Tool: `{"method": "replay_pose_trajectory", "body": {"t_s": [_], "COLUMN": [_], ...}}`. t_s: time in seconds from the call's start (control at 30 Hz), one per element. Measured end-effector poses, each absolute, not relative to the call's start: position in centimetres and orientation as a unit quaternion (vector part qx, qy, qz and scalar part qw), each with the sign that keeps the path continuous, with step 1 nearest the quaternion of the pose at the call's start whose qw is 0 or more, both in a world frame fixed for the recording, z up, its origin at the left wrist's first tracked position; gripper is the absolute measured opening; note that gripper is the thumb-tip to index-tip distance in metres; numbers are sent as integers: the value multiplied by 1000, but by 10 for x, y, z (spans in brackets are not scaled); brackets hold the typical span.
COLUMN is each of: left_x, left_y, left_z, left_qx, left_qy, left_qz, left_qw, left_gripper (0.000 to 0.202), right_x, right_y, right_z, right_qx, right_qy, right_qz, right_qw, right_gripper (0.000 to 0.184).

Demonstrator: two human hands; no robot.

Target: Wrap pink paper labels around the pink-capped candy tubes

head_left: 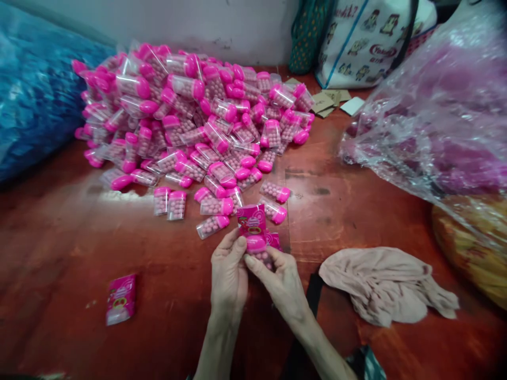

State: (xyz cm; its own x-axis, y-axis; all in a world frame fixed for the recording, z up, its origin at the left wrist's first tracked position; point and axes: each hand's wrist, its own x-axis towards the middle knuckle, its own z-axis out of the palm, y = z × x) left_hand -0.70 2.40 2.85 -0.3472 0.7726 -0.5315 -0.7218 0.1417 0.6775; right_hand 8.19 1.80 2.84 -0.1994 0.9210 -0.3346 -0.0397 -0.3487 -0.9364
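Between my two hands is a small clear candy bottle (263, 257) with a pink cap, filled with pale pink balls. A printed pink sleeve (251, 219) stands up at its cap end; whether it goes around the cap I cannot tell. My left hand (229, 269) is closed at the left side, its thumb by the cap and sleeve. From the right, my right hand (283, 277) pinches the bottle's lower part, thumb in front. Another bit of printed pink film (273, 240) shows behind the right fingers. Beyond my hands lies a large pile of similar bottles (190, 121).
A pink printed packet (121, 299) lies at left on the reddish-brown surface (170, 295). Blue plastic (43, 89) bulges at far left. To the right are a crumpled beige cloth (390, 285), a clear plastic bag (435, 121) with pink contents, cardboard pieces (327, 103) and a white tote (362, 47).
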Motion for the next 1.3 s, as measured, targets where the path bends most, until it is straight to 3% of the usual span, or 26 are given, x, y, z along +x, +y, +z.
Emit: {"method": "replay_pose_trajectory", "body": {"t_s": [0.17, 0.4, 0.63, 1.17, 1.3], "left_x": [-8, -1, 11, 3, 8], "left_y": [19, 9, -3, -1, -6], "left_z": [44, 60, 60, 62, 60], "left_qx": [60, 75, 112, 108, 162], "left_qy": [468, 448, 431, 437, 489], "left_qz": [623, 655, 700, 684, 684], "left_qw": [624, 603, 558, 575, 516], "left_gripper": [19, 11, 15, 6, 7], "right_x": [82, 79, 94, 105, 106], "right_y": [13, 1, -6, -2, -1], "right_z": [37, 45, 48, 49, 45], "right_qx": [-494, -492, -518, -464, -480], "right_qy": [-448, -459, -590, -569, -570], "right_qz": [630, 604, 459, 560, 544], "right_qw": [398, 427, 415, 385, 387], "right_gripper": [22, 21, 17, 23, 40]}}
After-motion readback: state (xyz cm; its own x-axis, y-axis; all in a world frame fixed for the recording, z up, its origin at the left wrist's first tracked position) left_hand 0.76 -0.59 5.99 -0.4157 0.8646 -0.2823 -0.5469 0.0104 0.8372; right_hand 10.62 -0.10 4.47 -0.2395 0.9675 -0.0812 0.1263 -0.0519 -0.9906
